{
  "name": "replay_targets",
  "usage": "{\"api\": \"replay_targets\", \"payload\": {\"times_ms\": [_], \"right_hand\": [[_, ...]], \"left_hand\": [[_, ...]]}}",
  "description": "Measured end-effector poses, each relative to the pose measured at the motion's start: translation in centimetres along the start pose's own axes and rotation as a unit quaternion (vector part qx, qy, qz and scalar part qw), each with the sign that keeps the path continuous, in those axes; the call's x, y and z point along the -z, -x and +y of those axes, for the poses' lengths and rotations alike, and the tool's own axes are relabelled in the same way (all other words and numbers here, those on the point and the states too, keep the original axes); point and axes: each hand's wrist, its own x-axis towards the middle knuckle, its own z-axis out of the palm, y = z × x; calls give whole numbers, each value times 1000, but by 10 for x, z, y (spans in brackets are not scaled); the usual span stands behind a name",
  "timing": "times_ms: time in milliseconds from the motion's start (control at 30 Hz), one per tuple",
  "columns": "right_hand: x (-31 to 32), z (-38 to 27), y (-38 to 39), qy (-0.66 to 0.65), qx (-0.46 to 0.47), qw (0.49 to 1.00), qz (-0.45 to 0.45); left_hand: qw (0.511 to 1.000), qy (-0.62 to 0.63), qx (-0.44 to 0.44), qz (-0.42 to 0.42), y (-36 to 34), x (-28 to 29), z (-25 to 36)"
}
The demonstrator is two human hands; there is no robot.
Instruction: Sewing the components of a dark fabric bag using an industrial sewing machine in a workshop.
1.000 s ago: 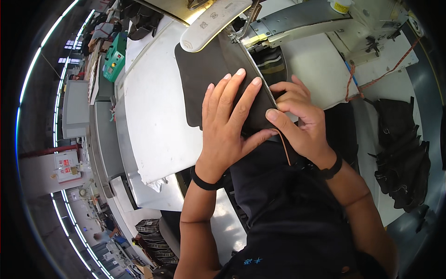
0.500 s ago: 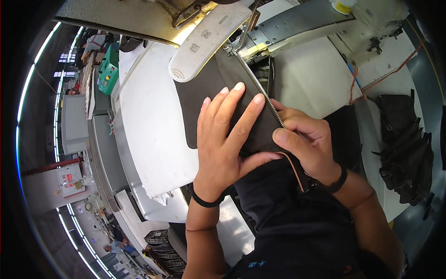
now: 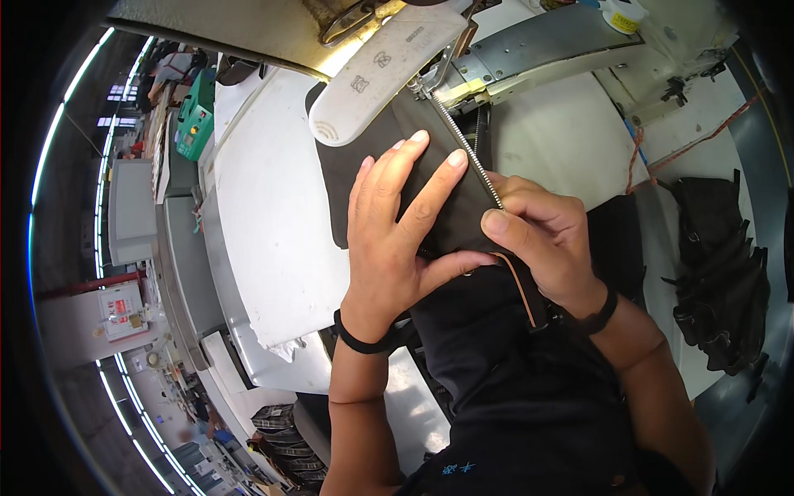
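A dark brown, leather-like panel (image 3: 376, 136) lies on the white table of a sewing machine (image 3: 389, 70), its far end under the machine's presser foot. A metal-toothed zipper (image 3: 467, 147) runs along the panel's right edge toward the foot. My left hand (image 3: 385, 227) rests flat on the panel, fingers spread. My right hand (image 3: 550, 240) is closed on the near end of the zippered edge, thumb on top, other fingers partly hidden beneath. From between my hands a narrow strip with a tan edge (image 3: 518, 285) hangs toward my lap.
Several dark pieces (image 3: 719, 264) are heaped at the right of the table. An orange cord (image 3: 695, 140) crosses behind them. A white spool-like item (image 3: 622, 15) sits at the top right. To the left are a green box (image 3: 195, 116) and other workbenches with people.
The panel has slid a little away from me toward the presser foot, and both hands have moved along with it. The view has shifted slightly.
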Motion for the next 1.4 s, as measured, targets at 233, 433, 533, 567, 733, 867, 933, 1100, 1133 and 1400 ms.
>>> {"api": "replay_targets", "payload": {"times_ms": [233,433,533,567,733,867,933,1100,1133,1400], "right_hand": [[-3,-2,-7,-27,-45,999,15],[-7,7,-23,-50,-56,997,30],[-6,12,-29,-50,-63,996,26],[-6,13,-30,-63,-70,995,26],[-11,17,-30,-69,-63,995,42],[-13,18,-31,-59,-65,995,53],[-13,19,-34,-56,-54,996,52],[-12,24,-47,-60,-60,995,60],[-13,25,-48,-51,-64,994,67],[-17,24,-56,-34,-49,995,74]], "left_hand": [[1000,10,-9,4,-9,1,-9],[999,17,-39,6,-22,2,-29],[999,30,-24,-9,-26,4,-34],[999,33,-20,-11,-27,4,-34],[998,57,-8,-5,-22,7,-25],[997,67,-21,10,-18,6,-22],[997,75,-20,9,-20,6,-25],[994,106,18,-7,-28,5,-36],[992,120,20,9,-29,5,-37],[993,102,12,57,-25,-1,-39]]}}
